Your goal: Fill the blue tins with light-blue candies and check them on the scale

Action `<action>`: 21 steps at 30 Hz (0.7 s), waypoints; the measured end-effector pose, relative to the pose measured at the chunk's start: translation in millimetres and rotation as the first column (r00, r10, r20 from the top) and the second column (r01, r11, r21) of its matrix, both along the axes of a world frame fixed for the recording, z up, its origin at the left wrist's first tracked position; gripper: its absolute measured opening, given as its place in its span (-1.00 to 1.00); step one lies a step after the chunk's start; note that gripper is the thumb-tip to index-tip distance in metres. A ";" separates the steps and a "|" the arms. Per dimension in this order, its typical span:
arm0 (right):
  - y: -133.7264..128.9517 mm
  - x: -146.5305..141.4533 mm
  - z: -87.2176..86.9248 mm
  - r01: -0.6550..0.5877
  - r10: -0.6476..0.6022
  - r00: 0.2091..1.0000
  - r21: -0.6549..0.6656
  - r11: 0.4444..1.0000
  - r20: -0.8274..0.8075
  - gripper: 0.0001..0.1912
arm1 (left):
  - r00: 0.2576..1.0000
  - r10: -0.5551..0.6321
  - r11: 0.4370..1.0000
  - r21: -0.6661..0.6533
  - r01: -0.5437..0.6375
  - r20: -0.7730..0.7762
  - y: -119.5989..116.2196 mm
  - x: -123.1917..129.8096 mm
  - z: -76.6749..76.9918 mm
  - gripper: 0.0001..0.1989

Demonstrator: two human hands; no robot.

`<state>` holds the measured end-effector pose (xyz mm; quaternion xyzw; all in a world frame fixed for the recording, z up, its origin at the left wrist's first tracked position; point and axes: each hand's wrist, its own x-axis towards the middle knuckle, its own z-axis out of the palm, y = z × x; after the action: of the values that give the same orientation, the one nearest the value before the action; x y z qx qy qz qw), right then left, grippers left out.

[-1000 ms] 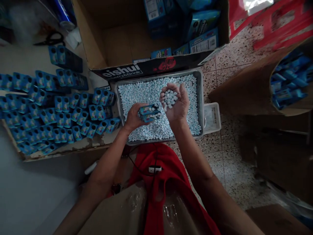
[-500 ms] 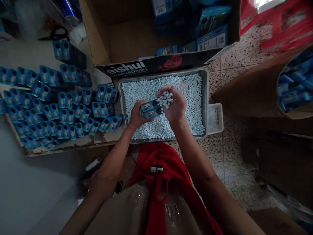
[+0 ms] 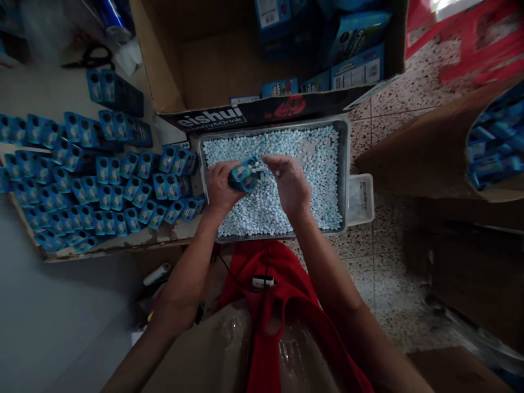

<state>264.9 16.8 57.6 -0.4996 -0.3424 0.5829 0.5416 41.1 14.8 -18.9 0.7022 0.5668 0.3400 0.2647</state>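
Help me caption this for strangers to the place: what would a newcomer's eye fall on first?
Probably the tray of pale pellets in the middle, where the left hand holds a pair of small blue boxes above it, the right hand close by. Next, perhaps, the crowded blue boxes on the table at left, then the red cloth at bottom centre.

Left arm (image 3: 180, 295), extended from near left toward far right, with wrist (image 3: 215, 215) nearly straight and fingers (image 3: 223, 168) of the left hand (image 3: 220, 188) curled in a grip. Right arm (image 3: 339, 284), slanting from near right toward far left; right hand (image 3: 293, 188) tilted, fingers held together and pointing toward the left hand, near it but apart.
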 end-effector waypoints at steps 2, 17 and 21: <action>-8.9 18.3 -16.2 0.064 -0.052 0.983 -0.063 0.996 0.176 -0.45 | 0.997 0.037 0.999 -0.004 -0.037 0.068 5.9 -4.9 -1.2 -0.22; -15.6 25.4 -91.5 -0.292 0.331 0.253 -0.255 0.922 0.909 -0.44 | 0.901 0.056 0.927 -0.358 0.113 0.429 -37.7 -28.1 -35.5 0.10; 1.6 38.5 -84.7 -0.246 0.334 0.516 -0.237 0.940 0.789 -0.70 | 0.892 0.028 0.931 -0.337 0.142 0.451 -42.1 -28.4 -24.4 0.03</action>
<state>303.4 18.5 -27.1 -0.6728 -0.6039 0.3821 0.1913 12.7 -27.3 -43.4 0.5605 0.5219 0.3745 0.5227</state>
